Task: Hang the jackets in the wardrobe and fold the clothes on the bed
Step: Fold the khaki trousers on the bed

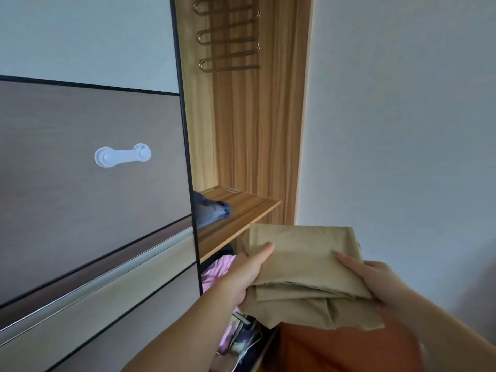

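Two thumbs press the top of the folded tan garment [303,261] while your left hand [245,275] and right hand [375,277] grip its sides, level with the wooden shelf [241,208]. Soft, limp layers droop underneath; loosen either grip and the fold could slide apart before it lands.

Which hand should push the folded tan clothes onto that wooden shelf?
Probably the left hand: it holds the folded tan clothes on the side nearest the wooden shelf. The right hand grips the side by the wall.
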A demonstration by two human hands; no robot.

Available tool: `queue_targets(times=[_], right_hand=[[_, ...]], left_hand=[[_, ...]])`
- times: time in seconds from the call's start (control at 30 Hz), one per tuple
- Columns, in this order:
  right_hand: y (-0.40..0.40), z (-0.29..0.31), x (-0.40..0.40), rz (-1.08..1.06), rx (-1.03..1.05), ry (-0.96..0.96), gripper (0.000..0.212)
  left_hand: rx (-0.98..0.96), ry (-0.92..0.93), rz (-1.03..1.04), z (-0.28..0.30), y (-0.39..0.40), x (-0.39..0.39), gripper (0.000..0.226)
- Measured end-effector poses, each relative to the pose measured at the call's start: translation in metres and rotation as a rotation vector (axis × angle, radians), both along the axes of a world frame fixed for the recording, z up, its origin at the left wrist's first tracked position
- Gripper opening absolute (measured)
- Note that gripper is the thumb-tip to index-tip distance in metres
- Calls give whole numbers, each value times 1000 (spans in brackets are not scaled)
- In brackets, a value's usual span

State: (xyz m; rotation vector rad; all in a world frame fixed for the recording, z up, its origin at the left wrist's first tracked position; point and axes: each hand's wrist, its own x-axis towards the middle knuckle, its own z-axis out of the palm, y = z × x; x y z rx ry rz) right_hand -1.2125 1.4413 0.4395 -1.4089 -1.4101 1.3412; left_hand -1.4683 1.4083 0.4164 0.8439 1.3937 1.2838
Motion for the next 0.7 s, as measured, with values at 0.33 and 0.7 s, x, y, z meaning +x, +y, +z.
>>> queue_targets(times=[0.33, 0.7], right_hand=[[203, 9, -75, 252, -135, 159, 57], [373, -24, -184, 232, -166, 67, 52]], left_hand=[[3, -38, 307, 10, 129, -44, 30], [-122, -123, 193, -5, 250, -139, 26]])
